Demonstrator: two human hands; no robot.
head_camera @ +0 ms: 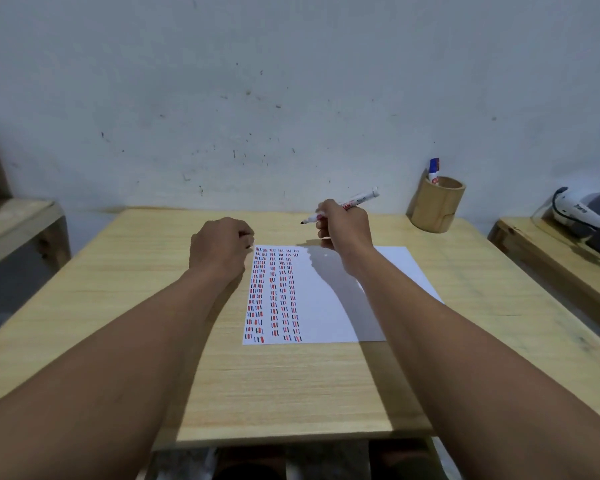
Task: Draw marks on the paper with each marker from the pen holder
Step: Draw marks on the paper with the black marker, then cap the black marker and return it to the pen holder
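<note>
A white sheet of paper (329,299) lies on the wooden table (291,382), its left part filled with columns of short red and black marks. My right hand (343,225) holds an uncapped white marker (359,199) above the paper's far edge, its dark tip pointing left. My left hand (220,245) is closed in a loose fist at the paper's top-left corner; whether it holds a cap is hidden. A round wooden pen holder (435,206) stands at the table's far right with one blue-capped marker (433,169) sticking out.
A wooden bench (551,258) on the right carries a white and dark device (582,213) with a cable. A low wooden shelf (18,220) stands at the left. A stained white wall (291,98) runs right behind the table.
</note>
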